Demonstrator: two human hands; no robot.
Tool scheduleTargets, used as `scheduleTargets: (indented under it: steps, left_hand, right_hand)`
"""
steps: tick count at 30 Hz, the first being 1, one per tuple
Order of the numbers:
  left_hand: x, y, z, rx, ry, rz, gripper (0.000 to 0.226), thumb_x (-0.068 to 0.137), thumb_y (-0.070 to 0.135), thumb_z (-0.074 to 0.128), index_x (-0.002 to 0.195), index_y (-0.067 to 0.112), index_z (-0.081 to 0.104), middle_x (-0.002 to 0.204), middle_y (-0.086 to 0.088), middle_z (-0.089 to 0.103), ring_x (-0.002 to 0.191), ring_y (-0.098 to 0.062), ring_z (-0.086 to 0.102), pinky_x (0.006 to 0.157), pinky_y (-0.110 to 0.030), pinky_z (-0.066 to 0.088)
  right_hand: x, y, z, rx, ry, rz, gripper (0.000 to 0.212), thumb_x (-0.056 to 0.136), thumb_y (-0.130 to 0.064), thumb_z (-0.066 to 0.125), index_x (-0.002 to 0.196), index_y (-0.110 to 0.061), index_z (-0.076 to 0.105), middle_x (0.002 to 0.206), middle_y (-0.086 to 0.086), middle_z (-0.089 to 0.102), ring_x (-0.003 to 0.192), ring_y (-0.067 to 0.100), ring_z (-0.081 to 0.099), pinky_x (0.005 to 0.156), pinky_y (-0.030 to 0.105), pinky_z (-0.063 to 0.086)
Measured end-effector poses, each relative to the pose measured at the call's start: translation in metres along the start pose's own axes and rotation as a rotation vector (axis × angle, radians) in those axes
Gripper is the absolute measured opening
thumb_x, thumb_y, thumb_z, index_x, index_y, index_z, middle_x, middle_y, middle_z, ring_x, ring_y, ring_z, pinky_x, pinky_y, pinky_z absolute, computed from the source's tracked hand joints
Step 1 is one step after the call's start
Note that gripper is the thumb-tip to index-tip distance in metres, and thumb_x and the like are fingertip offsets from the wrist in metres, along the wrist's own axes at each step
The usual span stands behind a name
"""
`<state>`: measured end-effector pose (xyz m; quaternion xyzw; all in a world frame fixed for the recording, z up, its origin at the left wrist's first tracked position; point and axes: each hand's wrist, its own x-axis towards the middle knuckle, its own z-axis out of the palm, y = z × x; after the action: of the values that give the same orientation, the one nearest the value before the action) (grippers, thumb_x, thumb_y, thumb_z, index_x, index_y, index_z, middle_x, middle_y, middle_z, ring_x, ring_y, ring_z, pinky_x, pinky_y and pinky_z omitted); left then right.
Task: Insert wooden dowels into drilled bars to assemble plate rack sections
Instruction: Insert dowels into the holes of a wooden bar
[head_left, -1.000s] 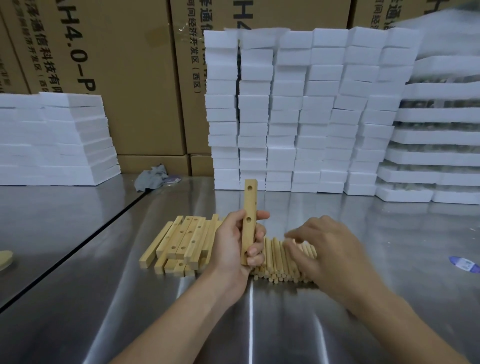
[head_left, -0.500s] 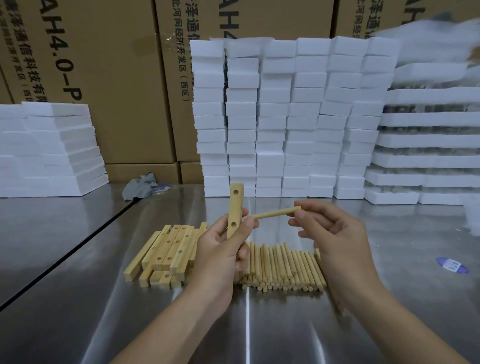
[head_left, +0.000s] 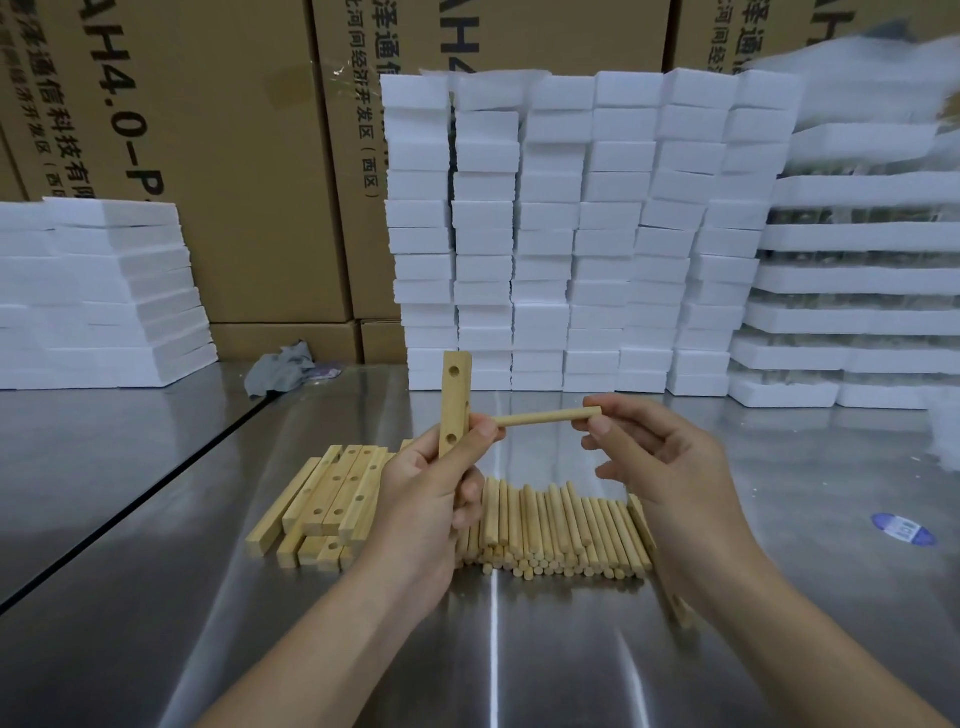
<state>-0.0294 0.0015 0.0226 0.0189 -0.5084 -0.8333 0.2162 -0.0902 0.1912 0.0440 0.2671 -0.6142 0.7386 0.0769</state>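
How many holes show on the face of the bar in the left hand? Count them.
2 on the bar: one near its top end, one lower down by the thumb of the left hand, whose grip may hide more.

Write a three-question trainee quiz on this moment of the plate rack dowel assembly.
1. True or false: the left hand holds the drilled bar upright.
2. What does the right hand pinch? A) a hammer B) a single dowel C) a screwdriver
3. Fill in: on the table, the loose dowels lie to the person's ___ of the spare bars.
Key: 1 true; 2 B; 3 right.
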Motion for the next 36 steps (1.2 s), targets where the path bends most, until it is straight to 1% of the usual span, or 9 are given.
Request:
scheduleTargets:
  steps: [4,8,10,12,15,18,20,30,36]
  left_hand:
    - [-0.002,-0.002,0.001,0.0,-0.021,-0.044,0.016,0.076,0.03,0.09,0.09,0.022,0.086,0.1,-0.006,0.073,0.05,-0.005,0.043,0.038,-0.016,0.033]
    - [-0.008,-0.004,0.008,0.045,-0.075,-0.068,0.023,0.078,0.038,0.088,0.095,0.023,0.085,0.102,-0.003,0.077,0.052,-0.005,0.042,0.039,-0.016,0.034]
    - [-0.011,-0.003,0.011,0.067,-0.113,-0.069,0.032,0.085,0.051,0.078,0.108,0.029,0.082,0.106,-0.001,0.078,0.056,-0.006,0.044,0.042,-0.018,0.034]
    - [-0.013,-0.001,0.013,0.118,-0.143,-0.059,0.034,0.097,0.058,0.06,0.119,0.039,0.078,0.107,0.0,0.079,0.058,-0.007,0.046,0.045,-0.02,0.034]
    - [-0.015,-0.003,0.014,0.224,-0.172,-0.002,0.028,0.105,0.053,0.054,0.125,0.05,0.074,0.101,0.003,0.075,0.064,-0.008,0.049,0.052,-0.023,0.037]
    - [-0.016,-0.005,0.015,0.278,-0.185,0.024,0.03,0.101,0.055,0.058,0.128,0.053,0.072,0.093,0.004,0.069,0.067,-0.009,0.052,0.057,-0.026,0.041]
    - [-0.015,-0.006,0.015,0.288,-0.188,0.033,0.032,0.1,0.055,0.061,0.13,0.052,0.071,0.09,0.005,0.069,0.068,-0.01,0.052,0.057,-0.026,0.042]
    - [-0.013,-0.005,0.012,0.329,-0.218,0.092,0.038,0.094,0.054,0.068,0.131,0.048,0.073,0.096,0.002,0.075,0.073,-0.012,0.066,0.055,-0.023,0.049]
    - [-0.013,-0.006,0.011,0.385,-0.193,0.169,0.034,0.097,0.054,0.067,0.13,0.051,0.073,0.101,0.001,0.078,0.072,-0.011,0.063,0.057,-0.023,0.046]
  right_hand:
    - [-0.003,0.004,0.004,0.035,-0.073,0.059,0.024,0.087,-0.042,0.075,0.11,-0.037,0.08,0.107,-0.003,0.078,0.096,0.009,0.073,0.077,0.022,0.059]
    - [-0.005,0.01,0.011,0.036,-0.072,0.051,0.022,0.099,-0.042,0.061,0.102,-0.028,0.079,0.112,-0.004,0.078,0.107,0.011,0.073,0.083,0.028,0.061]
    - [-0.003,0.006,0.011,0.023,-0.067,-0.005,0.028,0.105,-0.042,0.052,0.097,-0.022,0.071,0.097,0.001,0.078,0.093,0.015,0.076,0.081,0.029,0.061]
    - [-0.006,0.001,0.012,-0.08,-0.114,-0.063,0.029,0.106,-0.046,0.048,0.096,-0.029,0.069,0.072,-0.002,0.067,0.066,0.015,0.065,0.064,0.026,0.056]
    - [-0.01,0.004,0.011,-0.452,-0.159,-0.147,0.025,0.109,-0.049,0.043,0.111,-0.044,0.067,0.072,-0.006,0.066,0.061,0.015,0.056,0.06,0.027,0.047]
    - [-0.014,0.006,0.009,-0.477,-0.152,-0.183,0.011,0.11,-0.038,0.045,0.109,-0.04,0.056,0.055,-0.007,0.046,0.048,0.009,0.039,0.048,0.021,0.032]
    - [-0.013,0.004,0.007,-0.477,-0.138,-0.224,0.008,0.108,-0.031,0.051,0.102,-0.036,0.052,0.057,-0.008,0.045,0.047,0.008,0.037,0.046,0.019,0.03]
    - [-0.014,-0.004,0.006,-0.724,0.005,-0.46,0.004,0.102,-0.04,0.061,0.104,-0.04,0.057,0.084,-0.015,0.061,0.053,0.014,0.052,0.049,0.014,0.036]
    - [-0.014,-0.005,0.005,-0.74,0.051,-0.399,0.011,0.1,-0.049,0.06,0.105,-0.039,0.063,0.08,-0.02,0.066,0.059,0.009,0.06,0.053,0.017,0.042]
